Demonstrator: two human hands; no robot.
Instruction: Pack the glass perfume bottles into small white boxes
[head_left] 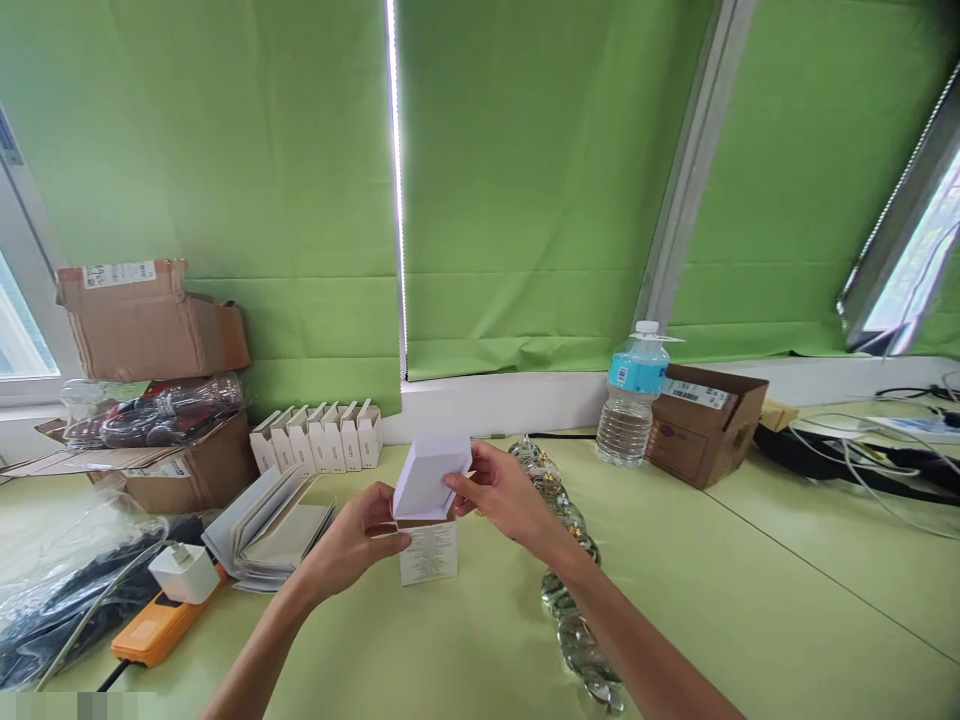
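A small white carton [427, 550] stands on the green table [720, 600] in front of me, its top flap [429, 478] raised. My left hand [356, 540] grips the carton's left side, fingers curled round it. My right hand [499, 490] pinches the right edge of the raised flap. A chain of clear plastic packets [564, 590] lies on the table under my right forearm.
A row of folded white cartons [319, 438] and a pile of flat carton blanks [270, 530] lie at the left. Brown boxes [150, 320] stack at the far left, an orange power strip with a white charger [176, 600] near them. A water bottle [632, 400] and brown box [705, 425] stand right.
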